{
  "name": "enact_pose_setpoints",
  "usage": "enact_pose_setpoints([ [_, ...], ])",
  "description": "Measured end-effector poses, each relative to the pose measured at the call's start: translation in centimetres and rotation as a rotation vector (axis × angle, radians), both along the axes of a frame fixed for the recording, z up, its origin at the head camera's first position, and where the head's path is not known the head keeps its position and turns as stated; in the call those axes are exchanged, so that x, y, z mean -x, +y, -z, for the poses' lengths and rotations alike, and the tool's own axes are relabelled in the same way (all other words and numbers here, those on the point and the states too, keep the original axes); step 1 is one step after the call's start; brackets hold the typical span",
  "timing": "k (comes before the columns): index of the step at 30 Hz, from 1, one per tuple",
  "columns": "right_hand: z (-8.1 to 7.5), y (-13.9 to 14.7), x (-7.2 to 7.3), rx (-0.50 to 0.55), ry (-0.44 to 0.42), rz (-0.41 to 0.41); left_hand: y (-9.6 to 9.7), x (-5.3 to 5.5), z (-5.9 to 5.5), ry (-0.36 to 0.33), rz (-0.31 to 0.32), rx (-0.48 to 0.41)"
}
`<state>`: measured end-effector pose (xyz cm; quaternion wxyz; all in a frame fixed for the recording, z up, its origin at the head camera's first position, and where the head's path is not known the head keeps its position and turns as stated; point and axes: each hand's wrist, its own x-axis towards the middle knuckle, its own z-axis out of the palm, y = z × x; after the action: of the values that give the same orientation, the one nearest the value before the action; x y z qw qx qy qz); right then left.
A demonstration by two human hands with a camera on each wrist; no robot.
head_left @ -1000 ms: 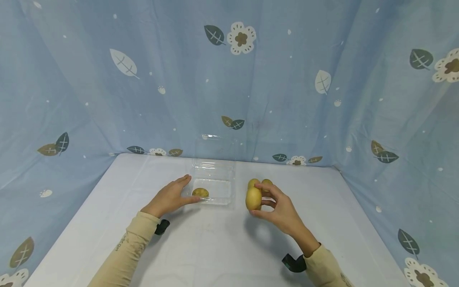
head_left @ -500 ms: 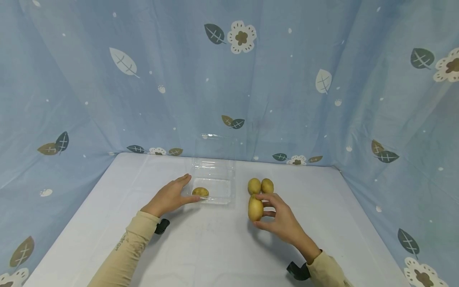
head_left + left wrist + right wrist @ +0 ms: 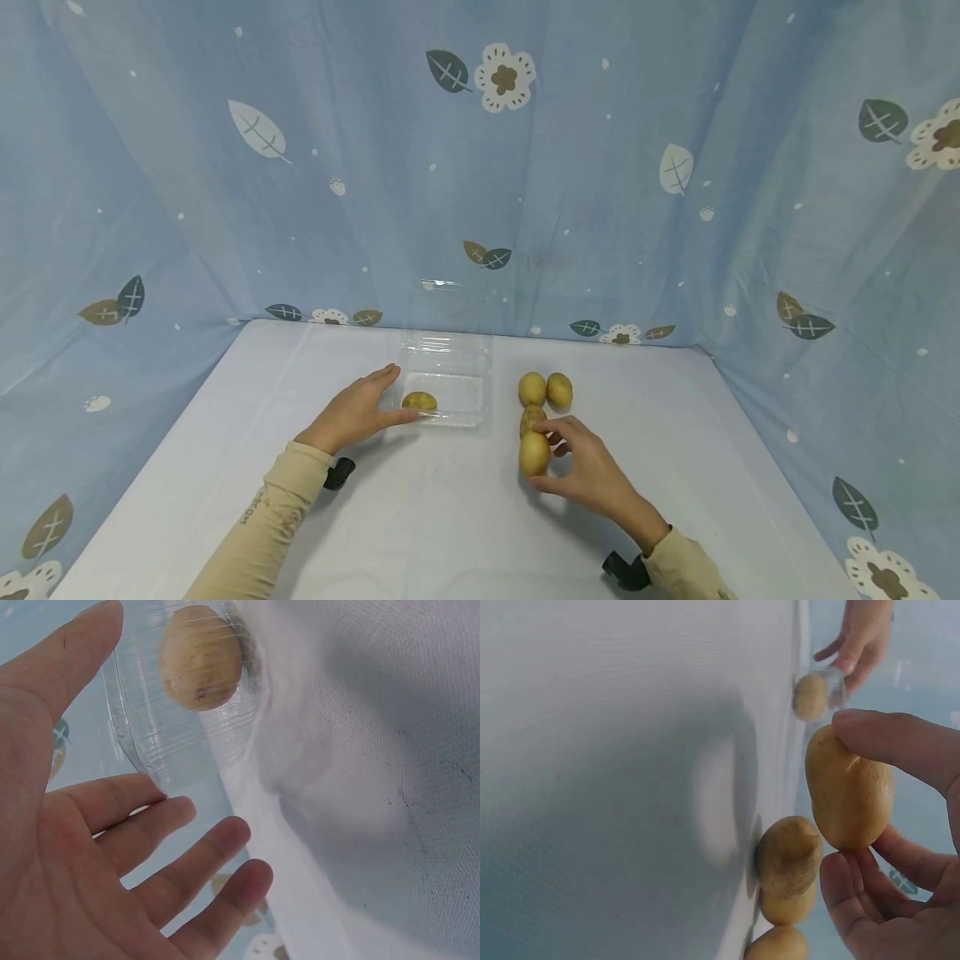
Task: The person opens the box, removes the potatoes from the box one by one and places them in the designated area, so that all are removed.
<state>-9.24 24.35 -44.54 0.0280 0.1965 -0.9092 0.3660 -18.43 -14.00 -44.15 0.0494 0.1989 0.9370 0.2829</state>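
Note:
Between the thumb and fingertips of my right hand [image 3: 592, 477] is a yellow potato [image 3: 534, 456], held above the table. The right wrist view shows this potato [image 3: 851, 791] pinched from both sides. Just beyond it in the head view lies a browner potato [image 3: 532, 417], partly covered. Two more potatoes [image 3: 532, 389] sit side by side behind that one. My left hand [image 3: 351, 415] has its fingers straight and touches the left side of a clear plastic clamshell box [image 3: 463, 392]. Inside the box, at its front left, rests one potato [image 3: 419, 402].
The box's clear lid [image 3: 450, 310] stands raised at the back, against the blue patterned curtain [image 3: 600, 208]. A white cloth [image 3: 450, 517] covers the table. Black wrist cameras [image 3: 626, 572] hang beneath both wrists.
My right hand has moved toward me with the held potato, away from the potatoes on the table, and the browner one has come into sight. The left hand has stayed still.

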Motion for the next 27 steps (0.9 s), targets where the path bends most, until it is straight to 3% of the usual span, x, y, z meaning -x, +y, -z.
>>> enact_pose_setpoints([
  [10,0.5,-0.1,-0.1,-0.048,-0.043,0.024,0.1,-0.1,-0.2,0.002,0.001,-0.002],
  [27,1.3,0.0,0.0,-0.079,-0.068,-0.041,0.1,0.0,0.0,0.001,-0.002,-0.008],
])
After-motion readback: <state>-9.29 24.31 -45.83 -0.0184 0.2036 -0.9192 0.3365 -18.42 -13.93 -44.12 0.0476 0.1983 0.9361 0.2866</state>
